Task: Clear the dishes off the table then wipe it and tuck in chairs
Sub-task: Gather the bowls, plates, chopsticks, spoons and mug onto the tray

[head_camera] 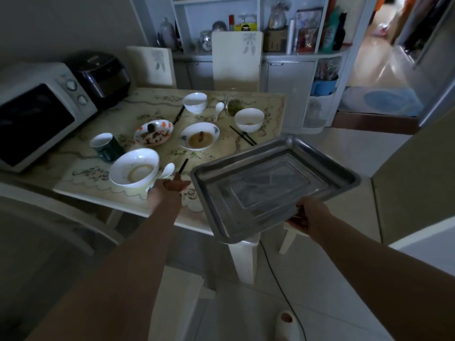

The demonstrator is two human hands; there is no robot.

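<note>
My right hand (307,216) grips the near edge of an empty metal tray (273,185), held tilted above the table's near right corner. My left hand (170,187) is at the near edge of the patterned table (138,104), fingers on the near end of black chopsticks (182,166), beside a white spoon (168,169) and a large white bowl (134,169). Further back lie a dark green mug (105,146), an orange-dotted plate (154,132), a soup plate (199,136), two more white bowls (195,102) (249,119), a second spoon (218,110) and more chopsticks (242,135).
A microwave (37,114) and a rice cooker (103,75) stand on the table's left side. Two pale chairs (236,60) (152,66) stand at the far edge. A shelf unit (283,33) is behind. A chair back (49,200) is near left; tiled floor lies to the right.
</note>
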